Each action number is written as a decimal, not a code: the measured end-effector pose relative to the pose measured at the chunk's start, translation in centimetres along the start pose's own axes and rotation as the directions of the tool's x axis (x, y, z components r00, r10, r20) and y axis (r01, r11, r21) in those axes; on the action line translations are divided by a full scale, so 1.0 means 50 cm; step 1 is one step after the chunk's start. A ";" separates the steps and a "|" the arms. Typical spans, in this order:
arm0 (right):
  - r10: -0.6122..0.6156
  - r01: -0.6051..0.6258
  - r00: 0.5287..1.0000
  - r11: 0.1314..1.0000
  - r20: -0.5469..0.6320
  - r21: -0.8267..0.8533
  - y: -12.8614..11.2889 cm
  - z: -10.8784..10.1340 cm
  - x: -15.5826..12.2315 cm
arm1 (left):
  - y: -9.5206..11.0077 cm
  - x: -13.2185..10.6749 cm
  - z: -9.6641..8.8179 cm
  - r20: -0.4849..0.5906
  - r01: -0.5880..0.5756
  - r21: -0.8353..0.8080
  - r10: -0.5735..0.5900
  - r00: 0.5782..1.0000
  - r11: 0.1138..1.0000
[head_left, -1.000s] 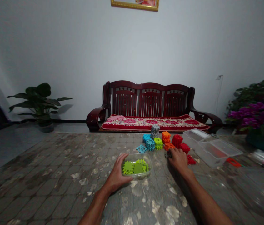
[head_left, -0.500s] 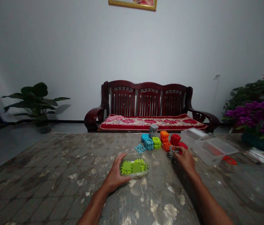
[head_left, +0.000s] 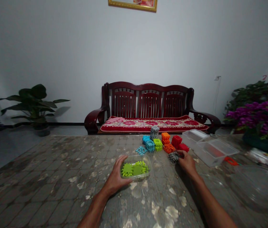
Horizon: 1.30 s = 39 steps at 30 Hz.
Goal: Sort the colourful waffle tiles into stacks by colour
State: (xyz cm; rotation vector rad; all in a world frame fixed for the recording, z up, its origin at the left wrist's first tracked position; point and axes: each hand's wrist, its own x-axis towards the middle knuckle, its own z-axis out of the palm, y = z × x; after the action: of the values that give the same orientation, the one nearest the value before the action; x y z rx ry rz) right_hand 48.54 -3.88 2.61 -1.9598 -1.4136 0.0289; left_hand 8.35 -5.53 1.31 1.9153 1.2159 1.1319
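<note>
My left hand [head_left: 116,176] is wrapped around the left end of a clear plastic container [head_left: 150,163]. Lime-green interlocking plastic pieces [head_left: 135,169] lie inside it. Further right, my right hand [head_left: 187,164] has its fingers closed at the right edge of a low stack of grey interlocking pieces [head_left: 173,157]; the fingertips are partly hidden. Just behind stand an orange stack [head_left: 169,148], red stacks [head_left: 176,141] and a lime-green stack [head_left: 158,144]. Blue stacks [head_left: 150,146] and a taller grey stack [head_left: 154,132] stand to the left, with loose blue pieces [head_left: 141,150] lying flat in front.
Clear plastic boxes [head_left: 216,152] stand right of the stacks, beside a red-orange object [head_left: 231,161]. A large clear lid or tray [head_left: 259,183] lies at the right. Purple flowers [head_left: 259,118] in a pot stand behind. A wooden bench [head_left: 149,85] is beyond the patterned tablecloth [head_left: 60,171].
My right hand has lowered a grey piece onto the low grey stack, which now shows more plainly. The left hand keeps its hold on the container. The view has shifted slightly.
</note>
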 end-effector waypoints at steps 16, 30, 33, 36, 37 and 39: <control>-0.027 0.062 0.996 0.910 0.089 -0.409 -0.060 0.014 -0.041 | 0.002 0.000 0.001 -0.003 0.022 -0.018 -0.022 1.000 1.000; -0.183 0.180 0.983 0.925 0.022 -0.334 -0.080 0.013 -0.049 | 0.005 0.001 0.002 0.022 0.039 -0.020 -0.039 0.999 0.999; -0.231 0.255 0.960 0.955 0.155 -0.155 -0.117 0.045 -0.059 | 0.003 0.002 0.004 0.004 0.041 -0.020 -0.040 0.999 0.999; -0.230 0.254 0.946 0.964 0.228 -0.080 -0.153 0.088 -0.064 | -0.001 0.002 0.007 -0.024 0.031 -0.029 -0.032 0.999 0.999; -0.224 0.251 0.944 0.964 0.241 -0.088 -0.164 0.100 -0.064 | -0.004 0.002 0.008 -0.035 0.025 -0.032 -0.026 0.999 0.999; -0.201 0.242 0.942 0.962 0.268 -0.128 -0.182 0.117 -0.061 | -0.010 0.001 0.010 -0.054 0.015 -0.036 -0.017 0.998 0.999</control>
State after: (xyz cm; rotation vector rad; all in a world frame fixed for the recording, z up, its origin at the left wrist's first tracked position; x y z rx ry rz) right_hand 37.47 -2.00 2.07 -1.9639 -1.8501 0.0666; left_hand 8.60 -5.29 0.69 1.8561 1.2298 1.1969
